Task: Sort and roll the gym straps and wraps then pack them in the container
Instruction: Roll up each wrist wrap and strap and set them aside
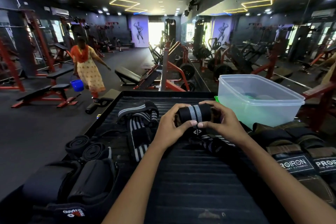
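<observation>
A rolled black wrap with grey stripes is held above the black ribbed surface. My left hand grips its left end and my right hand grips its right end, with both thumbs meeting at the loose tail below it. Unrolled black-and-grey striped wraps lie in a heap to the left. Two rolled black straps sit at the left edge. The clear plastic container stands open at the back right.
Black padded supports lie at the near left. Brown leather PRO IRON straps lie at the right. A person carrying a blue bucket walks on the gym floor at the left, among benches and machines.
</observation>
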